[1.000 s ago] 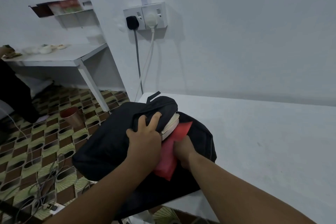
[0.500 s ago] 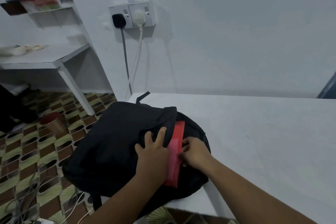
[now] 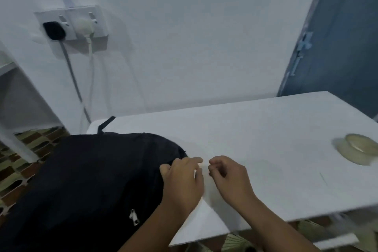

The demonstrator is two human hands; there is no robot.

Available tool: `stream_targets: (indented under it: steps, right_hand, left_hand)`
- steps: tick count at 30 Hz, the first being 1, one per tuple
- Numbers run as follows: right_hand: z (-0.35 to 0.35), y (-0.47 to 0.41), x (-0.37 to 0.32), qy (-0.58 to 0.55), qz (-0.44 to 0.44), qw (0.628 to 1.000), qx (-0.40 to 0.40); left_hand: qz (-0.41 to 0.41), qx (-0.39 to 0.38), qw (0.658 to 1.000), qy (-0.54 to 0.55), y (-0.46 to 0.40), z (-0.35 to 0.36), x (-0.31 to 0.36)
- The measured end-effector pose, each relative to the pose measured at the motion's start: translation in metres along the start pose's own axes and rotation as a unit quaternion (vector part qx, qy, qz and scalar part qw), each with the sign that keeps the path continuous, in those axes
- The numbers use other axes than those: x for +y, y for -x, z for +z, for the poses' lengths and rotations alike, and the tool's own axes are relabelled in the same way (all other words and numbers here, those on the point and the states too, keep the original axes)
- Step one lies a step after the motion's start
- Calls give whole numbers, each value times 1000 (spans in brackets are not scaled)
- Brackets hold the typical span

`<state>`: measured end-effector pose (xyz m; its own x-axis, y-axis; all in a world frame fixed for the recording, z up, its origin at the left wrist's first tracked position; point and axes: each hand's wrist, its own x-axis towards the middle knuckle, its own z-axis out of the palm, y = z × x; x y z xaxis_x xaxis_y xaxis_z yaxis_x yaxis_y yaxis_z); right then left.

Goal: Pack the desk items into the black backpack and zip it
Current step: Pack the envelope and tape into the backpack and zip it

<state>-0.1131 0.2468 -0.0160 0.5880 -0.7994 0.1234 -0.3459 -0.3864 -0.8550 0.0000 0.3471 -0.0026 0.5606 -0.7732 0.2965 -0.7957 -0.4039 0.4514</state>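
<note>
The white surface (image 3: 255, 139) ran from the wall toward the viewer, its near edge cutting diagonally at 5 o'clock and its right end cropped by the frame; most of it lay bare between the hands and the far wall. The black backpack (image 3: 92, 180) lay at 8 o'clock on the surface's left corner, overhanging the edge, its lower part cut off by the frame. Its contents were hidden; whether the main zip was closed could not be determined. One metal zipper pull (image 3: 133, 217) showed on the near fabric. The left hand (image 3: 182, 182) rested on the backpack's right edge, fingers curled against the cloth; motion blur prevented confirming a grip. The right hand (image 3: 229, 178), just beside it over the bare surface, had fingers curled, holding nothing visible. A tape roll (image 3: 360, 150) lay at 3 o'clock, blurred, well apart.
</note>
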Motion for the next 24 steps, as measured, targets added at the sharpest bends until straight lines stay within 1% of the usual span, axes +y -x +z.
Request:
stream_targets:
  steps: [3, 5, 12, 17, 21, 24]
  right_hand:
    - [-49, -1, 23, -15, 50, 997, 53]
    - [-85, -2, 39, -21, 69, 993, 88]
    - [-222, -5, 112, -19, 115, 975, 191]
    - [-310, -8, 176, 8, 135, 966, 221]
    - [-354, -11, 221, -10, 153, 954, 257]
    - [-367, -16, 243, -15, 187, 955, 231]
  left_hand:
    - [-21, -28, 992, 120, -18, 16, 33]
    - [-20, -55, 985, 163, -30, 29, 61]
    - [18, -138, 971, 196, -67, 101, 177]
    - [7, -192, 952, 237, -78, 169, 260]
    - [6, -240, 939, 247, -85, 214, 313]
    - [-13, -276, 933, 233, -93, 238, 335]
